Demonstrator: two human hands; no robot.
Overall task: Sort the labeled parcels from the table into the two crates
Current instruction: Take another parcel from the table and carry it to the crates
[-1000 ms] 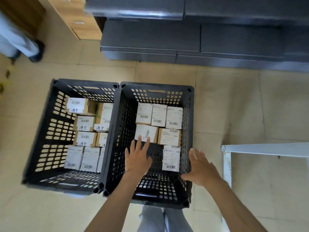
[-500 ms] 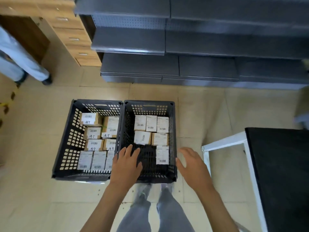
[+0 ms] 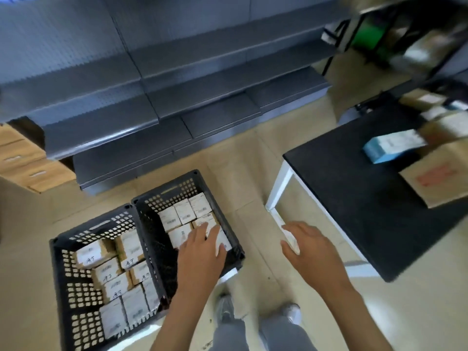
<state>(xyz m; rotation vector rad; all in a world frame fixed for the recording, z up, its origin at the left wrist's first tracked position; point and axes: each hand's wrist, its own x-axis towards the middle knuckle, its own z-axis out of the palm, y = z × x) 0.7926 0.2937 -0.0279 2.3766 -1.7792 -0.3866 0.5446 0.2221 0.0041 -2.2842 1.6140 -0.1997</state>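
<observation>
Mostly blurred: parcels [image 3: 106, 276] labels (handwriting unreadable); both hands [image 3: 200, 252] empty.

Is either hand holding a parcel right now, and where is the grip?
Nothing is held. The left hand is open above the right crate, the right hand open over the floor beside the table. Neither has a grip on a parcel.

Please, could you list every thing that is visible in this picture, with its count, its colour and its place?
crates: two, black, side by side on the floor
parcels: many, brown with white labels, inside both crates
table: one, black top, white frame, at right
boxes: several, brown, blurred, on the table
blue-white box: one, on the table
shelves: grey, behind the crates
wooden drawers: brown, far left
left hand: open, empty, over right crate
right hand: open, empty, beside the table
</observation>
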